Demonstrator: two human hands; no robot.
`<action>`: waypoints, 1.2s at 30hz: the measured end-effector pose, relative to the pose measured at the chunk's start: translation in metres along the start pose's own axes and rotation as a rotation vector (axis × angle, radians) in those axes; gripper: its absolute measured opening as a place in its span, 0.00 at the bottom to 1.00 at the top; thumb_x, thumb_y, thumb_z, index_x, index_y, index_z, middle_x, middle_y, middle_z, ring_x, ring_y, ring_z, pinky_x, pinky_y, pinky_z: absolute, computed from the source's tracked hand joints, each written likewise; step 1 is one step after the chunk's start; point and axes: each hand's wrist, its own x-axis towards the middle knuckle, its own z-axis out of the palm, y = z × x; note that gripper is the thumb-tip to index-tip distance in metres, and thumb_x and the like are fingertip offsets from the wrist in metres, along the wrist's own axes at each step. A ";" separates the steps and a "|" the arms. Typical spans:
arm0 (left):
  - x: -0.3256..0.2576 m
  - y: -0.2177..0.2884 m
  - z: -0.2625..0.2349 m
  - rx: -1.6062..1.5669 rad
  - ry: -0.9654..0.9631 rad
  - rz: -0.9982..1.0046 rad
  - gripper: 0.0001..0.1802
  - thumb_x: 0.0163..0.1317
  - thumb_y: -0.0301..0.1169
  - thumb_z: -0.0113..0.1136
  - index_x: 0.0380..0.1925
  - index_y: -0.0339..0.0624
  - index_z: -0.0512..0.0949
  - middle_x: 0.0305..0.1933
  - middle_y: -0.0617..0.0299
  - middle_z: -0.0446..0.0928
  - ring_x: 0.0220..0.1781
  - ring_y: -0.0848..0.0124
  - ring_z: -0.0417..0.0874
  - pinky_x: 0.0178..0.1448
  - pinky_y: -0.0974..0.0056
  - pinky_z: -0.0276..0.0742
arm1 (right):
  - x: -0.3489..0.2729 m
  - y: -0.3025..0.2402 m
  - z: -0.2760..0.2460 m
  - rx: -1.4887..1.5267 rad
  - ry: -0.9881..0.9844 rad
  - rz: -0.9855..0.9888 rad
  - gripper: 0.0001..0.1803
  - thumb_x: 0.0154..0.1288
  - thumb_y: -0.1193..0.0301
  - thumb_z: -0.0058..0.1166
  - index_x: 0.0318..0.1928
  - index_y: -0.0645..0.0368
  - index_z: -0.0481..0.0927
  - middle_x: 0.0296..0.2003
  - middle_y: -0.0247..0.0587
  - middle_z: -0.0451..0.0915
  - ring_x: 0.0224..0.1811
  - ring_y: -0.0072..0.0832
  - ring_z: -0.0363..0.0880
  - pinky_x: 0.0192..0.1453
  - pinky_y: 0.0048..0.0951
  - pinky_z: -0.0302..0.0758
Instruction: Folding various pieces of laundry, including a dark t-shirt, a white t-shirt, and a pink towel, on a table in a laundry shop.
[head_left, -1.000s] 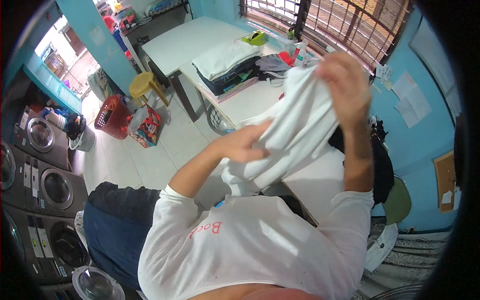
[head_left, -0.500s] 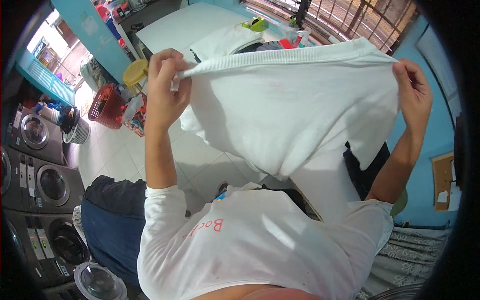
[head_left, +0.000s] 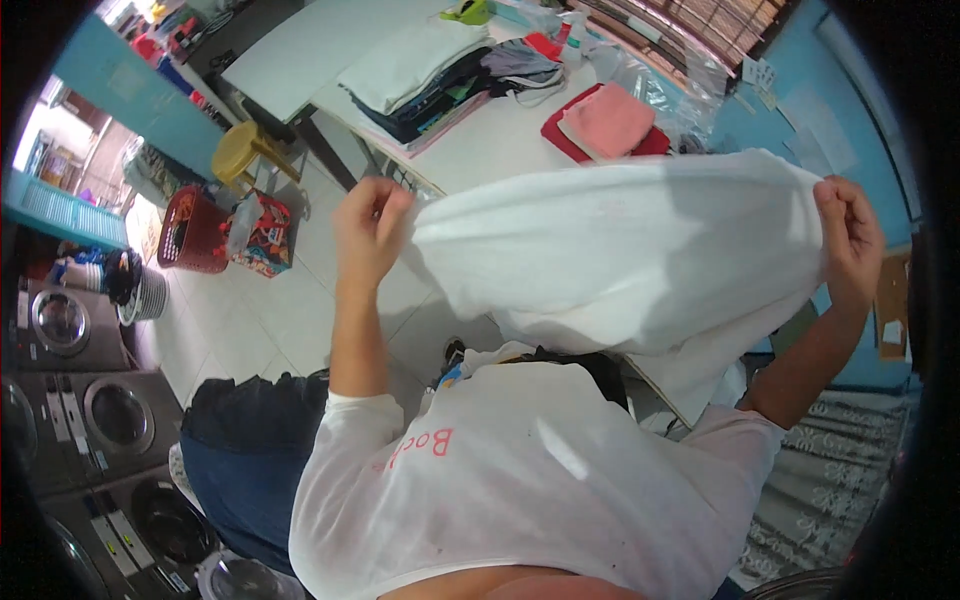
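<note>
A white shirt (head_left: 600,240) is stretched sideways between my two hands, over the near part of the white table (head_left: 480,170). At its left end my left hand (head_left: 370,230) is closed on the fabric, the fingers curled in. My right hand (head_left: 850,235) pinches the opposite end, thumb in front. The cloth hangs down in loose folds and its lower part covers the table's near edge. Beyond it lie a folded pink cloth (head_left: 612,120) on a red one (head_left: 565,135), and a stack of folded clothes (head_left: 430,95) with white on top.
Stacked front-loading machines (head_left: 120,415) line the left. A dark blue cloth-covered bundle (head_left: 240,470) stands beside my left side. Farther off are a red basket (head_left: 192,235), a patterned bag (head_left: 268,235) and a yellow stool (head_left: 245,155). Clear plastic (head_left: 660,90) lies near the barred window.
Both hands have come lower and slightly right with the white shirt. Its upper edge has dropped, so the pink and red cloths and the stack now show beyond it.
</note>
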 end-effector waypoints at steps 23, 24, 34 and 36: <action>0.078 -0.106 0.017 0.158 -0.537 -0.238 0.10 0.61 0.31 0.44 0.37 0.35 0.68 0.23 0.58 0.74 0.22 0.73 0.76 0.25 0.69 0.70 | -0.125 -0.037 0.096 0.298 -0.305 0.534 0.07 0.51 0.71 0.56 0.26 0.62 0.75 0.18 0.36 0.75 0.18 0.16 0.68 0.21 0.18 0.64; 0.095 -0.099 0.024 0.185 -0.442 -0.265 0.11 0.61 0.31 0.44 0.37 0.35 0.68 0.24 0.58 0.74 0.24 0.72 0.76 0.27 0.69 0.70 | -0.126 -0.034 0.098 0.442 -0.475 0.460 0.08 0.51 0.70 0.57 0.27 0.62 0.75 0.18 0.35 0.75 0.18 0.15 0.67 0.21 0.18 0.64; 0.231 0.086 0.281 -0.067 -0.219 0.612 0.15 0.57 0.32 0.48 0.40 0.34 0.69 0.39 0.54 0.74 0.38 0.67 0.75 0.40 0.66 0.70 | -0.142 0.028 0.088 1.077 0.491 0.483 0.21 0.54 0.56 0.53 0.32 0.61 0.64 0.24 0.28 0.67 0.26 0.14 0.62 0.30 0.14 0.60; 0.220 0.111 0.363 -0.151 -0.264 0.557 0.19 0.58 0.35 0.45 0.45 0.34 0.68 0.42 0.42 0.72 0.46 0.54 0.74 0.50 0.57 0.66 | -0.157 0.052 0.085 0.883 0.775 0.640 0.18 0.57 0.58 0.50 0.33 0.61 0.65 0.25 0.27 0.66 0.27 0.13 0.60 0.32 0.14 0.59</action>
